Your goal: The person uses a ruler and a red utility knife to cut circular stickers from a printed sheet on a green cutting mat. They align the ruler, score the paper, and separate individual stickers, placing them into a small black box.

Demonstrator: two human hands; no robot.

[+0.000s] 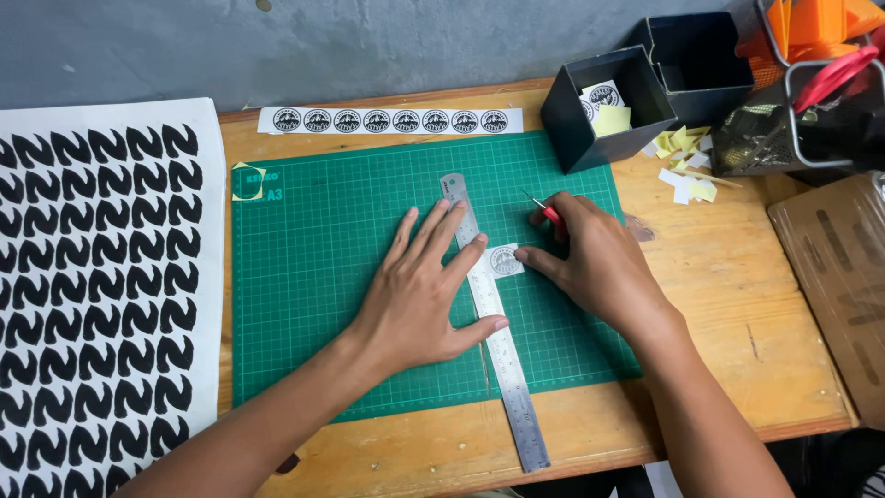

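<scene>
My left hand (pixel 424 290) lies flat with spread fingers on a long steel ruler (pixel 507 369) that runs down the green cutting mat (pixel 313 267). A small cut square with a round black-and-white sticker (pixel 505 261) lies right of the ruler, against its edge. My right hand (pixel 595 263) rests beside that square, one finger touching its right side, and holds a thin red-handled craft knife (pixel 549 214) whose tip points up and left.
A strip of round stickers (pixel 392 121) lies along the mat's far edge. A large sheet of black curved shapes (pixel 92 295) covers the left. Black boxes (pixel 604 106) with cut stickers, paper scraps (pixel 684 171), a mesh basket (pixel 802 120) and a brown board (pixel 834 286) stand right.
</scene>
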